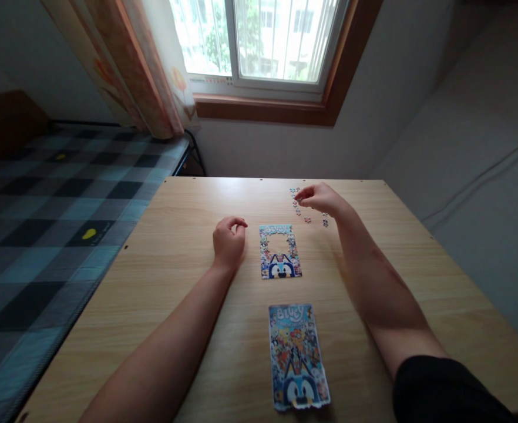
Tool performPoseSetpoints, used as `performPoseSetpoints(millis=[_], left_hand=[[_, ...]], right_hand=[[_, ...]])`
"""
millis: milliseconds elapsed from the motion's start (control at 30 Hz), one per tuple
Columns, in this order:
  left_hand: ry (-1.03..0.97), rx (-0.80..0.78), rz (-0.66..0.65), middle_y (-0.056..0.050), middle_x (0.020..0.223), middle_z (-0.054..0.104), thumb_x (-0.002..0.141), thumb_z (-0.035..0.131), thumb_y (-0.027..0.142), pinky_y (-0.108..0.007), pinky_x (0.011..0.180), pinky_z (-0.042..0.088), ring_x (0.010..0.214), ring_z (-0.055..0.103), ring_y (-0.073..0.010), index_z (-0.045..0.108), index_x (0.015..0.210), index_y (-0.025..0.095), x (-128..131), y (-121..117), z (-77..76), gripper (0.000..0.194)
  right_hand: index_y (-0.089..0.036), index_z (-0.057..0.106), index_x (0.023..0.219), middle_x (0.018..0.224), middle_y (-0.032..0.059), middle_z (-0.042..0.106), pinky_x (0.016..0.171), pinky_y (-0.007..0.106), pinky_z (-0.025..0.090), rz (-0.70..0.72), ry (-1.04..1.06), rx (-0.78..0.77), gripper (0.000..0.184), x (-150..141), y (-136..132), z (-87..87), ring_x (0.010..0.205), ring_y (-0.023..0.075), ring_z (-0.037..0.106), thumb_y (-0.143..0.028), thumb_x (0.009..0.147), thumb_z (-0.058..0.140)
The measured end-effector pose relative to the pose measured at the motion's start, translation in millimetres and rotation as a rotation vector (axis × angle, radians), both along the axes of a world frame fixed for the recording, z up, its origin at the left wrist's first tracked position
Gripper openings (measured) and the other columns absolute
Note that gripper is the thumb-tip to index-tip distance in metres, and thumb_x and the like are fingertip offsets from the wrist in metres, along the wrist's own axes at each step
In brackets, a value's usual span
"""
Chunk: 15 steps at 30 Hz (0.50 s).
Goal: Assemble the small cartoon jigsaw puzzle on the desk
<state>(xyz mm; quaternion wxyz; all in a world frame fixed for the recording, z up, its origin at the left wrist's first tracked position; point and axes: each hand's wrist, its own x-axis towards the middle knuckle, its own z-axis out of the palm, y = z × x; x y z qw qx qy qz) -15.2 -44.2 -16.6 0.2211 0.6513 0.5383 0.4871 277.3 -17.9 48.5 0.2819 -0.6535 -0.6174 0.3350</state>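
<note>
A small, partly built jigsaw puzzle (280, 251) lies in the middle of the wooden table (175, 258), its centre still a bare gap. Several loose puzzle pieces (308, 212) are scattered behind it to the right. My right hand (318, 197) hovers over those pieces, its fingertips pinched on a small piece. My left hand (229, 239) rests on the table just left of the puzzle, fingers curled closed, with nothing visible in them. A printed picture card (298, 355) of the same blue cartoon design lies nearer to me.
A bed with a checked blue and black cover (43, 223) stands along the table's left side. Behind the table are a wall, a window (259, 41) and an orange curtain (131, 64). A white wall runs on the right.
</note>
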Motion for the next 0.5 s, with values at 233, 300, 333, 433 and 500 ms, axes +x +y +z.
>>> performPoseSetpoints(millis=[233,300,333,433,500], left_hand=[[0.084,0.111,-0.147,-0.005,0.094,0.073,0.084,0.06,0.02,-0.035,0.092,0.054,0.096,0.068,-0.0223,0.074,0.087,0.022,1,-11,11.2,0.015],[0.086,0.124,-0.194,-0.006,0.097,0.073,0.087,0.064,0.027,-0.035,0.089,0.055,0.098,0.067,-0.0226,0.076,0.094,0.022,1,-13,12.1,0.014],[0.085,0.128,-0.214,-0.006,0.098,0.073,0.087,0.066,0.029,-0.035,0.087,0.056,0.098,0.067,-0.0226,0.076,0.096,0.022,0,-14,12.1,0.015],[0.079,0.144,-0.259,-0.007,0.1,0.073,0.087,0.068,0.031,-0.033,0.08,0.058,0.096,0.067,-0.0219,0.077,0.098,0.022,0,-14,11.5,0.017],[0.074,0.15,-0.273,-0.007,0.099,0.072,0.087,0.068,0.028,-0.032,0.078,0.058,0.095,0.067,-0.0213,0.078,0.098,0.021,0,-14,11.3,0.016]], right_hand=[[-0.019,0.073,0.089,0.079,0.0043,0.073,0.045,0.02,0.038,0.303,0.317,-0.182,0.02,-59,-15,-5.4,0.059,0.0102,0.06,-0.03,0.074,0.081],[-0.018,0.073,0.088,0.081,0.0043,0.075,0.043,0.019,0.035,0.323,0.332,-0.221,0.023,-70,-18,-7.9,0.056,0.0088,0.06,-0.033,0.074,0.082],[-0.018,0.072,0.088,0.081,0.004,0.075,0.042,0.019,0.033,0.32,0.335,-0.232,0.022,-74,-19,-8.0,0.054,0.0083,0.06,-0.033,0.074,0.083],[-0.018,0.07,0.086,0.078,0.0027,0.074,0.039,0.018,0.028,0.294,0.342,-0.253,0.019,-80,-22,-5.7,0.051,0.0077,0.06,-0.03,0.076,0.081],[-0.018,0.069,0.086,0.077,0.0023,0.074,0.038,0.018,0.027,0.281,0.357,-0.263,0.017,-81,-23,-4.3,0.049,0.0076,0.061,-0.027,0.077,0.08]])
